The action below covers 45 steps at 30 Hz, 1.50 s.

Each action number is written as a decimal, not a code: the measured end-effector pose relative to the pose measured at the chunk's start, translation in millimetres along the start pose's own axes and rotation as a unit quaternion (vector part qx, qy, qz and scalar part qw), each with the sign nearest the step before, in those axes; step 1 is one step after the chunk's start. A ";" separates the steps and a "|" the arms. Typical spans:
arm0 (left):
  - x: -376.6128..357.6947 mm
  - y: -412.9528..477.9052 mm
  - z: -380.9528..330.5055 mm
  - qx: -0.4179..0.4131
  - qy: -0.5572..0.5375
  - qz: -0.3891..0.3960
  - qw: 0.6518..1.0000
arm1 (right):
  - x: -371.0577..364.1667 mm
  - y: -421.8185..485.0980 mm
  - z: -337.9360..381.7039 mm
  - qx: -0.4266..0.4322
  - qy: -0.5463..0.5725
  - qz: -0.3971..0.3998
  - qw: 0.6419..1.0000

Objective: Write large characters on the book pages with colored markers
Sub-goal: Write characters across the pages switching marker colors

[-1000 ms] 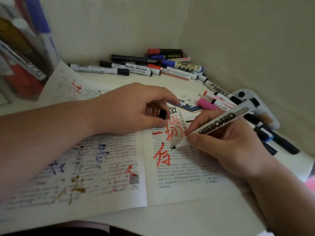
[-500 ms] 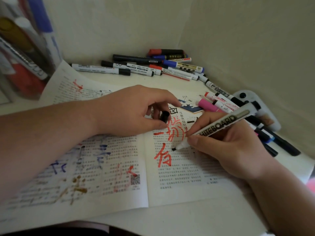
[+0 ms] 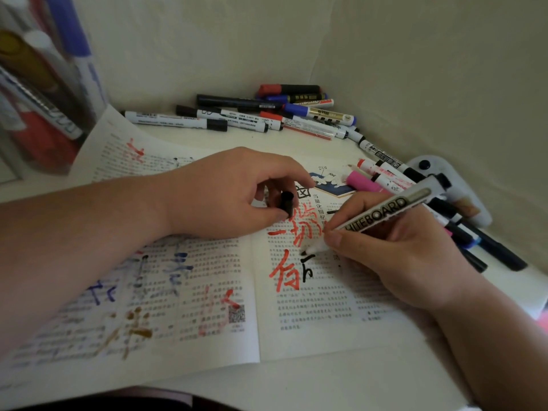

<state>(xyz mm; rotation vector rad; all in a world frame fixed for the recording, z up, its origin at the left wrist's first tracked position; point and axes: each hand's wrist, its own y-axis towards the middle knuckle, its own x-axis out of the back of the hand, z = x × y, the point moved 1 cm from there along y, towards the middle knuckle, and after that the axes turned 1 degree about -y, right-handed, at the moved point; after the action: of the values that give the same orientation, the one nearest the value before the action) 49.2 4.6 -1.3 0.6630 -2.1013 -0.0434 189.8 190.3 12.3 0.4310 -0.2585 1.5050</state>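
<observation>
Hands [image 3: 225, 194] [image 3: 394, 259] around cap [image 3: 287, 204] and marker [image 3: 385, 210].

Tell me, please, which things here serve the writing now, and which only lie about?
In use:
book
marker, held in the right hand
cap, pinched in the left hand

Lying about:
marker pile at the back
pink marker and others at the right
white device
blurred marker tub at the left

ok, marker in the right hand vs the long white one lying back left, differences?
The held marker is uncapped; the lying marker wears its black cap. The held marker slants, tip down on the right page, gripped by the right hand; the lying marker lies flat on the table. Both have white printed barrels.
</observation>
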 end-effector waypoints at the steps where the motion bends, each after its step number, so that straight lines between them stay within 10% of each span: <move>1: -0.1 0.1 -0.2 -0.002 0.001 -0.001 1.000 | -0.2 0.5 0.4 -0.001 -0.009 -0.012 1.000; 32: 0.9 -1.6 -1.1 -0.030 0.018 -0.050 0.998 | 14.1 2.6 -10.7 -0.028 0.013 -0.075 0.997; 45: 1.7 3.1 -3.1 -0.048 -0.005 -0.051 0.998 | 13.0 0.8 -8.1 0.032 0.191 -0.135 0.972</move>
<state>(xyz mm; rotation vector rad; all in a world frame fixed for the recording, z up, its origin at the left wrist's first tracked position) 49.5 7.1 2.7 0.7134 -2.0592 -0.2041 189.0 205.5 10.7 0.2093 0.1482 1.2977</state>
